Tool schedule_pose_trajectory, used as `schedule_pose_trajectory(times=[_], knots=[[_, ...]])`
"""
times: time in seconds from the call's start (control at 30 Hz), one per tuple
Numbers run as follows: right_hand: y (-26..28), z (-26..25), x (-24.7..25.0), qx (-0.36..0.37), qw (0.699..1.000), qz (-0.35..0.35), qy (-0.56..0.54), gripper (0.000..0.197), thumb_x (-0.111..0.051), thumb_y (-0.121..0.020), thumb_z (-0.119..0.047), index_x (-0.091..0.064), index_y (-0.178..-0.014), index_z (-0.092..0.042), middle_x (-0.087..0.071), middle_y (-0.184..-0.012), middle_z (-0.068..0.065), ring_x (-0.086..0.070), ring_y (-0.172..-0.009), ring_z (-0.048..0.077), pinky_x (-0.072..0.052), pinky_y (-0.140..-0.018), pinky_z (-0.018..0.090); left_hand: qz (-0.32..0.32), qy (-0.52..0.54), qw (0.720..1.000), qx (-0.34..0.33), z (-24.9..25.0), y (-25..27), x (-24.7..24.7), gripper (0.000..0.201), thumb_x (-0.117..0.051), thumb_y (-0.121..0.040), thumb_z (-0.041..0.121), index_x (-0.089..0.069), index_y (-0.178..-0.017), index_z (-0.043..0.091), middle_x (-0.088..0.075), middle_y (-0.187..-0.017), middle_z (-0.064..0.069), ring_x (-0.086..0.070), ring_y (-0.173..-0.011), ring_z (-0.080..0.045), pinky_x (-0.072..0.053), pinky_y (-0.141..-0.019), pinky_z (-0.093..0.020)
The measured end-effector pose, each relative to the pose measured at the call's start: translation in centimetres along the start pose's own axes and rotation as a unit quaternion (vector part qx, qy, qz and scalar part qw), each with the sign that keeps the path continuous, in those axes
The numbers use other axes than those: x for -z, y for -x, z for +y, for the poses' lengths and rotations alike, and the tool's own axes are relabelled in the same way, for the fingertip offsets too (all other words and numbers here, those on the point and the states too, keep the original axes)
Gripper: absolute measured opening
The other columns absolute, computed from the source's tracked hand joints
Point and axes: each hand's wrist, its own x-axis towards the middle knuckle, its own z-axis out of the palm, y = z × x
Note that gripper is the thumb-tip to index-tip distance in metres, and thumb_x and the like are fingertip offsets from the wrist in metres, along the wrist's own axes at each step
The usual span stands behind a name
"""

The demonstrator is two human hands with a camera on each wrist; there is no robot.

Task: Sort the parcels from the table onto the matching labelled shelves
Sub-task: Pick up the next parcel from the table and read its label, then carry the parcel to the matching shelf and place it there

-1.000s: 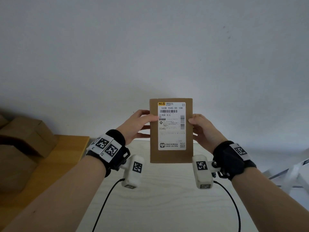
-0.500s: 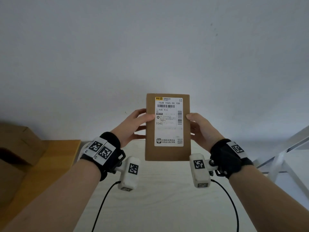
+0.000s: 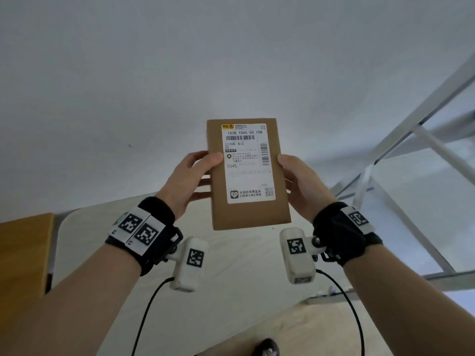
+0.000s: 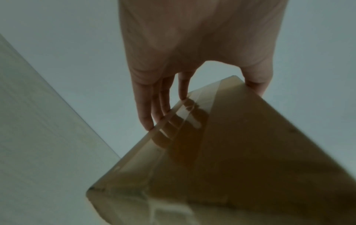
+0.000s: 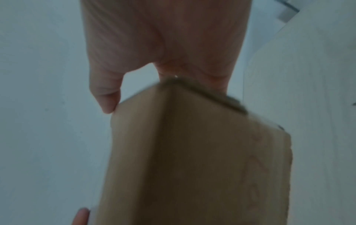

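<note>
Hands (image 3: pixel 185 181) (image 3: pixel 303 186) clasp flat rectangular cardboard parcel (image 3: pixel 248 214) bearing glossy label (image 3: pixel 248 163).

Dim, flat light is washing the head view, edges bending; both wrist views are showing murky, blurred, slightly noisy.

Parcel (image 3: pixel 248 211): flat brown cardboard box, taller than wide, held upright in the air, top leaning slightly left. White shipping label (image 3: pixel 248 163) covers most of its near face: yellow strip at top, barcodes, "T045" printed at left, QR code at lower right. Clear tape runs along its back face (image 4: pixel 192 121).
</note>
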Motion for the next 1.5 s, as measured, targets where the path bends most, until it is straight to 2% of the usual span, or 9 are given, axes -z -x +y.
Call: schedule_pose_trajectory(times=[0.1,0.37,0.57,0.73,0.83,0.93,1.07,1.3,1.5], knots=[[1.8,-0.1,1.9,0.016,1.000,0.013,0.002,0.056,-0.061,-0.081,-0.039,-0.057,-0.129,-0.010,-0.068,-0.112,0.005,-0.063,-0.092,0.016,-0.051,-0.071,0.027,-0.015,-0.004,1.000,-0.005,-0.1,0.5,-1.9,0.052,-0.059,-0.086,0.046,-0.052,-0.131,0.020,-0.068,-0.113,-0.001,-0.068,-0.088,-0.015,-0.053,-0.066,-0.026],[8.7,-1.7,8.7,0.075,0.996,0.047,-0.005,0.053,-0.060,-0.082,-0.038,-0.060,-0.129,-0.014,-0.068,-0.113,0.007,-0.063,-0.083,0.011,-0.050,-0.056,0.018,-0.054,-0.026,0.997,-0.050,1.3,5.0,-9.7,0.056,-0.059,-0.085,0.050,-0.052,-0.131,0.019,-0.068,-0.116,-0.001,-0.068,-0.091,-0.014,-0.054,-0.066,-0.026],[19.0,-2.9,16.3,0.172,0.976,0.132,-0.011,0.022,-0.054,-0.092,-0.027,-0.071,-0.106,-0.023,-0.075,-0.091,-0.008,-0.067,-0.081,0.006,-0.053,-0.071,0.024,-0.059,-0.045,0.987,-0.141,1.4,12.8,-20.8,0.050,-0.053,-0.088,0.051,-0.057,-0.128,0.021,-0.070,-0.110,0.005,-0.067,-0.093,-0.009,-0.052,-0.062,-0.020],[29.1,-4.0,23.9,0.243,0.949,0.199,0.000,0.022,-0.051,-0.095,-0.028,-0.073,-0.095,-0.024,-0.076,-0.080,-0.011,-0.069,-0.071,0.000,-0.054,-0.065,0.019,-0.104,-0.043,0.968,-0.222,0.9,20.2,-30.9,0.036,-0.045,-0.092,0.052,-0.065,-0.108,0.028,-0.070,-0.102,0.010,-0.065,-0.091,-0.001,-0.052,-0.051,-0.011],[34.7,-4.4,29.0,0.256,0.935,0.244,-0.012,0.021,-0.053,-0.094,-0.031,-0.073,-0.093,-0.025,-0.078,-0.084,-0.004,-0.072,-0.075,0.009,-0.059,-0.070,0.025,-0.145,-0.044,0.955,-0.256,-0.1,23.8,-37.0,0.039,-0.044,-0.093,0.051,-0.065,-0.115,0.027,-0.069,-0.113,0.009,-0.065,-0.103,-0.004,-0.055,-0.060,-0.017],[39.6,-4.7,34.2,0.269,0.916,0.297,-0.027,0.015,-0.055,-0.093,-0.034,-0.069,-0.097,-0.029,-0.077,-0.100,0.002,-0.071,-0.087,0.017,-0.059,-0.083,0.035,-0.182,-0.035,0.940,-0.286,-0.8,26.9,-43.2,0.042,-0.050,-0.094,0.042,-0.058,-0.131,0.023,-0.067,-0.121,0.002,-0.064,-0.107,-0.009,-0.059,-0.064,-0.020],[45.1,-5.5,41.0,0.285,0.884,0.366,-0.058,0.010,-0.060,-0.090,-0.036,-0.059,-0.094,-0.026,-0.073,-0.093,0.000,-0.068,-0.083,0.018,-0.058,-0.082,0.040,-0.225,-0.032,0.915,-0.333,-1.2,30.4,-51.4,0.035,-0.054,-0.095,0.020,-0.058,-0.130,0.020,-0.065,-0.113,0.002,-0.063,-0.091,-0.003,-0.056,-0.059,-0.016],[48.4,-7.9,50.3,0.321,0.858,0.387,-0.110,0.002,-0.059,-0.089,-0.025,-0.059,-0.091,-0.024,-0.071,-0.095,0.003,-0.067,-0.087,0.021,-0.056,-0.086,0.041,-0.268,-0.044,0.893,-0.360,0.0,32.1,-62.3,0.037,-0.052,-0.096,0.019,-0.056,-0.133,0.021,-0.064,-0.126,-0.005,-0.064,-0.098,-0.007,-0.057,-0.069,-0.021],[46.1,-11.0,58.6,0.350,0.852,0.364,-0.136,0.030,-0.057,-0.084,-0.021,-0.065,-0.112,-0.020,-0.073,-0.105,0.004,-0.068,-0.093,0.021,-0.058,-0.082,0.037,-0.290,-0.046,0.883,-0.365,2.0,29.1,-70.8,0.040,-0.051,-0.095,0.029,-0.056,-0.134,0.026,-0.066,-0.124,-0.003,-0.063,-0.116,-0.015,-0.058,-0.081,-0.031]])
